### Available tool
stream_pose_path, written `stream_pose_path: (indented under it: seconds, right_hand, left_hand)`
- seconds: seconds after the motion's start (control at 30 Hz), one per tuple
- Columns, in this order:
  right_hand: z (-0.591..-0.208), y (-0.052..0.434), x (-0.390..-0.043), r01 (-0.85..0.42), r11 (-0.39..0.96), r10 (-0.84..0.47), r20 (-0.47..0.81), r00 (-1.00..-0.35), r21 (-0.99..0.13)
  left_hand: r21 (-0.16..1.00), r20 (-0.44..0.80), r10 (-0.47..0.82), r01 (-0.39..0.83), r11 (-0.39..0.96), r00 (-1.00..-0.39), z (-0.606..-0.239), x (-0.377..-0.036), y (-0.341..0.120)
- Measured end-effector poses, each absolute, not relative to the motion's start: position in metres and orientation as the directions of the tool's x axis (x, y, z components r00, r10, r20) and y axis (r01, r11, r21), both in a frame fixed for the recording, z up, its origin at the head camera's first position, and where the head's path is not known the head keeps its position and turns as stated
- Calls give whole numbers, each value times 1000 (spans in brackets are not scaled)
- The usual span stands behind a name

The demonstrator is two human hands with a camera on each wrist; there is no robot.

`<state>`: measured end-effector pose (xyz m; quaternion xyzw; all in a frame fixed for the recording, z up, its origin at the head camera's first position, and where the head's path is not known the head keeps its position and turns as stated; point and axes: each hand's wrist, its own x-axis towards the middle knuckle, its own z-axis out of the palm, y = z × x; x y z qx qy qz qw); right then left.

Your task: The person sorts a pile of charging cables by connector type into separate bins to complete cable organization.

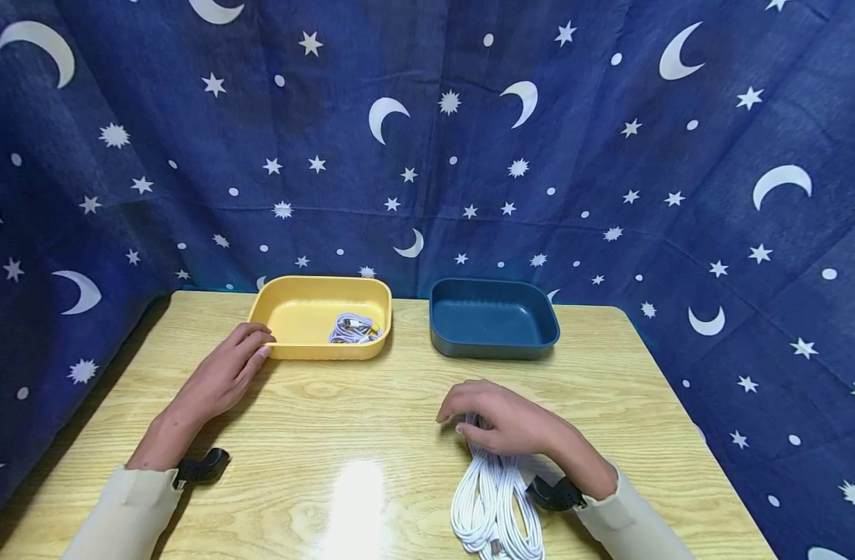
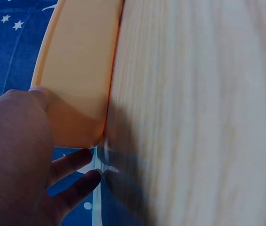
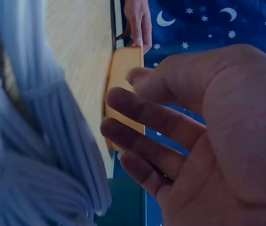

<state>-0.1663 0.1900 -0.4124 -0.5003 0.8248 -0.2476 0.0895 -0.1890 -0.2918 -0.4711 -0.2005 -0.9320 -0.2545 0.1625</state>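
Observation:
My left hand point(image 1: 220, 377) grips the front left corner of a yellow plastic tray point(image 1: 322, 352), its fingers over the rim. In the left wrist view, the thumb lies against the tray wall point(image 2: 79, 61) while two fingers extend past the tray's end. A small coiled white cable point(image 1: 355, 330) lies in the tray's right part. Over the far end of a large bundled white cable point(image 1: 472, 505) hovers my right hand point(image 1: 504, 424), fingers loosely bent. The right wrist view shows nothing between those fingers point(image 3: 147, 113), with the cable bundle point(image 3: 34, 141) beside them.
A dark blue tray point(image 1: 493, 351) stands at the back of the wooden table point(image 1: 315, 435), right of the yellow one. Behind and at both sides hangs a blue curtain point(image 1: 427, 179) with moons and stars. A black wrist camera point(image 1: 203, 467) is on each wrist.

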Motion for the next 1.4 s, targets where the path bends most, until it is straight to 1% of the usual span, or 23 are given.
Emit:
stream_pose_path:
  seconds: [0.1, 0.2, 0.43, 0.63, 0.73, 0.87, 1.13, 1.27, 1.4]
  right_hand:
    - [-414, 196, -162, -816, 361, -887, 104, -450, -451]
    - [-415, 200, -158, -836, 346, -907, 76, -415, -427]
    - [-418, 204, -153, -851, 303, -943, -7, -333, -429]
    - [-421, 206, -153, -879, 223, -968, 7, -249, -421]
    - [-422, 207, -155, -890, 195, -975, 20, -223, -412]
    - [-422, 207, -156, -886, 195, -976, 6, -218, -420]
    - [-420, 208, -156, -862, 215, -972, -17, -233, -459]
    - [-419, 207, -157, -855, 206, -971, 6, -237, -476]
    - [-419, 207, -158, -862, 185, -970, 55, -238, -472]
  left_hand:
    - [408, 400, 289, 452, 793, -870, -471, -189, -292]
    - [400, 408, 297, 461, 792, -863, -471, -188, -292]
    - [387, 435, 308, 485, 784, -846, -472, -187, -294]
    - [386, 432, 305, 480, 788, -849, -472, -187, -294]
    - [390, 431, 300, 476, 788, -851, -472, -187, -293]
    - [388, 436, 302, 480, 787, -848, -471, -187, -292]
    - [382, 445, 304, 486, 786, -842, -472, -187, -292]
    - [392, 430, 291, 467, 793, -855, -472, -187, -292]
    - [406, 415, 282, 454, 793, -865, -471, -188, -290]
